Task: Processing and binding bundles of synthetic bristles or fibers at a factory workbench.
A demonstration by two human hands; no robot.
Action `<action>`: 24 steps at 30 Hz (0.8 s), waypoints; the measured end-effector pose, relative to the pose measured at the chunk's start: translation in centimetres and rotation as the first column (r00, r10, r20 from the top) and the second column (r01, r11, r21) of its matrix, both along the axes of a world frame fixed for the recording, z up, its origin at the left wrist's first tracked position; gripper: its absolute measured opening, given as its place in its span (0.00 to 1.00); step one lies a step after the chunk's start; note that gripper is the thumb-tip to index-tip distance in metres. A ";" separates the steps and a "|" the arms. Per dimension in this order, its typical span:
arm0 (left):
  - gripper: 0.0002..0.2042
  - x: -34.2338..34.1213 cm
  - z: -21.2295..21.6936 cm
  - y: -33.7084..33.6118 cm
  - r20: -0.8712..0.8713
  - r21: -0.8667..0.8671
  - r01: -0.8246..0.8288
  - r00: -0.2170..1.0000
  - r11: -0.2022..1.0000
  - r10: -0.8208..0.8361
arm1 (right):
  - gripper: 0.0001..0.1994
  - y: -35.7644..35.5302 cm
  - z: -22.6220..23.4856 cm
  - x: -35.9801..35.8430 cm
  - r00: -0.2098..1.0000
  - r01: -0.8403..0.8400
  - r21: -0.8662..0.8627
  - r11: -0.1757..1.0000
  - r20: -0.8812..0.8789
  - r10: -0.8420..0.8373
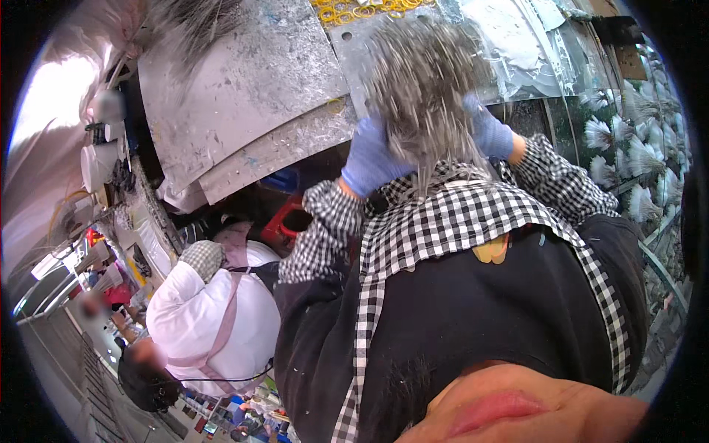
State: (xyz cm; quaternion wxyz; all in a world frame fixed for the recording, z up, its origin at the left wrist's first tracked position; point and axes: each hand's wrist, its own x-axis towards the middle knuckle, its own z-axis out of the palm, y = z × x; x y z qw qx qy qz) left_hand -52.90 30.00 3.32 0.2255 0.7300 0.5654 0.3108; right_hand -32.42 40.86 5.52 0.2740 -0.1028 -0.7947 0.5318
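A large bundle of thin grey and whitish strands (428,81), feather-like and smeared by motion, is held upright between my hands over the front edge of the work table. My left hand (375,156), in a blue-violet glove, presses on its lower left side. On the opposite side my right hand (489,131), in a matching glove, grips it. The fingertips of both hands are partly hidden by the strands. Loose ends hang down in front of my checked apron (450,218).
Worn grey boards (244,81) cover the table at left, with another grey bundle (188,33) on them. Yellow rubber bands (354,11) lie at the back. White sheeting (506,40) is at right, near white feathery tufts (642,159). A co-worker in white (214,317) sits at left.
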 end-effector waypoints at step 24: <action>0.20 4.3 -0.3 -6.8 0.598 -0.719 -0.186 0.325 0.669 0.733 | 0.19 -3.4 -2.4 3.9 0.897 0.246 -0.812 0.529 0.398 0.194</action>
